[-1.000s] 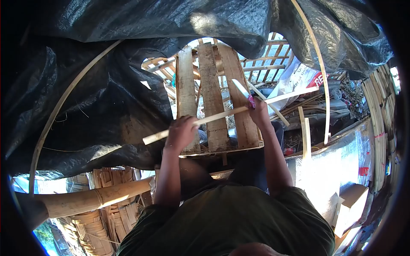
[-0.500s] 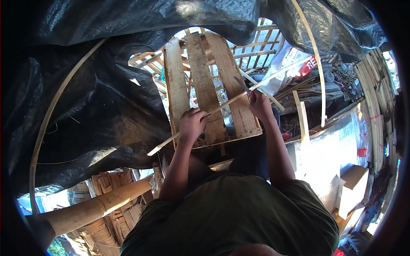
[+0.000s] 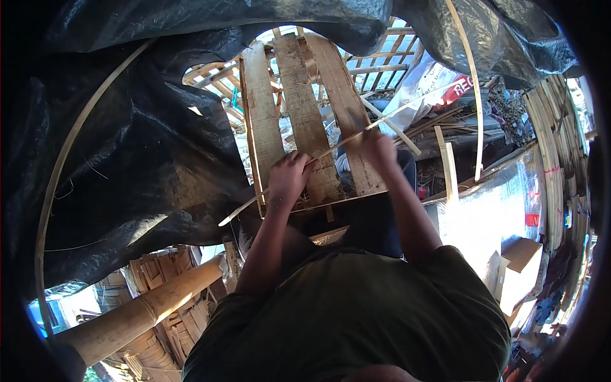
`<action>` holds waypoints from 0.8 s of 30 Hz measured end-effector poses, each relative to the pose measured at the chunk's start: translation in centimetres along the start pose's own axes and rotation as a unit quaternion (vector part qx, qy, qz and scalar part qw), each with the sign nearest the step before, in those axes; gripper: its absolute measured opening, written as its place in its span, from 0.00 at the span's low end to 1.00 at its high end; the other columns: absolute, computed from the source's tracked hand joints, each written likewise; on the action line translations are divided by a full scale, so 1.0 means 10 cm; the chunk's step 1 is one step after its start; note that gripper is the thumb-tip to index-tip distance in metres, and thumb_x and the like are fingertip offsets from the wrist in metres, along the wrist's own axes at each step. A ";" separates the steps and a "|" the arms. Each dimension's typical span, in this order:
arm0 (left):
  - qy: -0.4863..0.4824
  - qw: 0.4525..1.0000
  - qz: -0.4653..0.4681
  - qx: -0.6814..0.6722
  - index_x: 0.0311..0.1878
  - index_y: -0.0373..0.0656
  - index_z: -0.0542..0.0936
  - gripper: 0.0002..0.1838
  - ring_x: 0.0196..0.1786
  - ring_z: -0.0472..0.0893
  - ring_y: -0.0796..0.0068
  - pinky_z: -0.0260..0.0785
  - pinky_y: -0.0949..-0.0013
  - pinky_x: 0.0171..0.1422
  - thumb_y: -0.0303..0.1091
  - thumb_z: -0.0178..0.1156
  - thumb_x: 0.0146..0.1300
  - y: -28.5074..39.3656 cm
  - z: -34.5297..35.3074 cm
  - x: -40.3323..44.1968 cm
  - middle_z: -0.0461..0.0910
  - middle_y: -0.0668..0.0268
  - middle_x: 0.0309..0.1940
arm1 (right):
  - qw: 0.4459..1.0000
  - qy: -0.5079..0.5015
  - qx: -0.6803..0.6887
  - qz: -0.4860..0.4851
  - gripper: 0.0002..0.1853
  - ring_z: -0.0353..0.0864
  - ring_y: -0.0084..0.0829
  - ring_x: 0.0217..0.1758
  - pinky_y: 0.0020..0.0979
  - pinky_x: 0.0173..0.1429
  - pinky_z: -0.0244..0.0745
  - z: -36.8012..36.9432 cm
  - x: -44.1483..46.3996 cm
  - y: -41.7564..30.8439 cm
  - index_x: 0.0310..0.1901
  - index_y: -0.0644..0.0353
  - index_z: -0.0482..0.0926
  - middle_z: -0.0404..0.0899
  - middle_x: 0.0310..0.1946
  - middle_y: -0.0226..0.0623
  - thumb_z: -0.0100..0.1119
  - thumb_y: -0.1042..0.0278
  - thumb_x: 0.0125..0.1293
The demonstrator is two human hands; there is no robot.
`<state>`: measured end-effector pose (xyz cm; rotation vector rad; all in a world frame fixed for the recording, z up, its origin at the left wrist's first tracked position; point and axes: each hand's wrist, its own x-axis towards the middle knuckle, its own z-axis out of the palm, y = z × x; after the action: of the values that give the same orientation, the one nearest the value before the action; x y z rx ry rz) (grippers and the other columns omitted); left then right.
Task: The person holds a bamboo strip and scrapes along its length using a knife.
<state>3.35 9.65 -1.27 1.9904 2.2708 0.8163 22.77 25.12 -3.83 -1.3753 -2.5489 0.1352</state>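
Between 2 bare hands runs 1 thin stick [image 3: 334, 149], slanting over 3 wooden boards [image 3: 305, 108]. The left hand [image 3: 289, 178] has its fingers curled round it, gripping. The right hand [image 3: 380, 154] is farther up the stick, so blurred that I cannot tell whether its fingers are spread or pinching anything. I'd judge this to be mid-stroke, working along the stick; the next move calls for a firm left grip, fingers kept clear. Beyond, the stick's far end crosses before a white sack [image 3: 426, 76]; black sheeting [image 3: 127, 165] hangs leftward.
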 end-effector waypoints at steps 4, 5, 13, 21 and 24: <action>0.006 1.000 0.017 0.015 0.31 0.47 0.80 0.11 0.31 0.81 0.64 0.74 0.61 0.35 0.42 0.68 0.59 0.03 -0.04 0.01 0.79 0.68 0.28 | 0.988 -0.011 0.149 0.028 0.23 0.81 0.57 0.27 0.53 0.31 0.77 0.07 -0.17 -0.22 0.27 0.66 0.78 0.78 0.22 0.58 0.48 0.54 0.72; -0.002 1.000 0.009 0.017 0.31 0.47 0.80 0.11 0.31 0.81 0.64 0.74 0.61 0.35 0.42 0.68 0.59 0.02 -0.03 0.00 0.79 0.67 0.28 | 0.987 -0.034 0.140 0.064 0.25 0.81 0.58 0.27 0.53 0.32 0.77 -0.14 -0.08 -0.16 0.26 0.65 0.78 0.79 0.22 0.57 0.48 0.52 0.72; 0.004 0.999 0.015 0.044 0.30 0.47 0.80 0.11 0.31 0.82 0.64 0.74 0.62 0.35 0.42 0.67 0.60 0.00 0.00 -0.01 0.79 0.67 0.28 | 0.988 -0.036 0.148 0.026 0.22 0.84 0.54 0.32 0.51 0.37 0.78 0.04 -0.27 -0.37 0.26 0.66 0.80 0.82 0.26 0.53 0.51 0.55 0.70; -0.016 0.998 0.029 0.053 0.35 0.45 0.79 0.09 0.33 0.83 0.60 0.76 0.60 0.37 0.40 0.63 0.63 -0.01 -0.01 0.00 0.79 0.62 0.32 | 0.990 -0.051 0.117 0.054 0.22 0.82 0.58 0.32 0.52 0.37 0.78 -0.03 -0.24 -0.54 0.30 0.66 0.81 0.81 0.27 0.59 0.49 0.54 0.70; -0.008 0.998 0.037 0.055 0.35 0.44 0.79 0.09 0.33 0.83 0.59 0.76 0.59 0.38 0.40 0.63 0.63 0.00 -0.02 -0.02 0.79 0.61 0.32 | 0.978 -0.069 0.188 0.060 0.22 0.80 0.62 0.32 0.55 0.36 0.76 0.00 -0.28 -0.56 0.32 0.69 0.81 0.79 0.26 0.62 0.49 0.55 0.70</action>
<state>3.34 9.41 -1.11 2.1304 2.2937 0.6900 19.72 19.65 -3.20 -1.4032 -2.3784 0.7170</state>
